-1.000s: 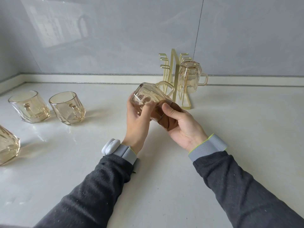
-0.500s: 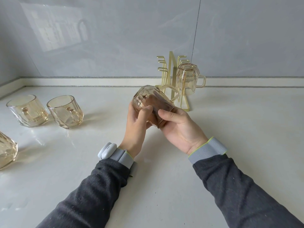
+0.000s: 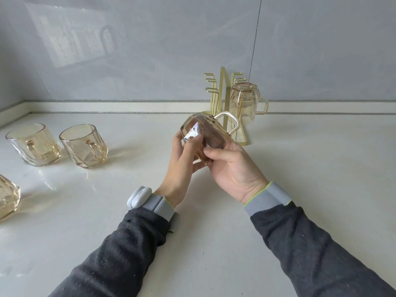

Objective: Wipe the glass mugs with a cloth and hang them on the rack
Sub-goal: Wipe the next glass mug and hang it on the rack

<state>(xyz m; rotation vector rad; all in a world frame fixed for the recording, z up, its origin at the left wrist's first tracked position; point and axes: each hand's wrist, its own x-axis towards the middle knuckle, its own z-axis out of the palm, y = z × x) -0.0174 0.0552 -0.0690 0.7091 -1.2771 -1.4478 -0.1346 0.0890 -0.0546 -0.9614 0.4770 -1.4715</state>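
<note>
i see the held mug (image 3: 205,136) lifted above the counter (image 3: 300,157), tilted, base up-left, handle on top, just in front of the rack (image 3: 224,99); left hand (image 3: 182,168) curls round the base end, thumb on a facet; right hand (image 3: 233,168) wraps the mouth end; something brown inside, cannot tell what; hung mug (image 3: 244,101) upside down on the rack's right side; spare mug (image 3: 84,146) and its neighbour (image 3: 34,144) upright, well left.

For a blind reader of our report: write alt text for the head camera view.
The left hand and right hand hold a tilted amber glass mug above a pale counter. Behind it, a gold rack carries one upside-down mug; three more mugs sit at the left.
</note>
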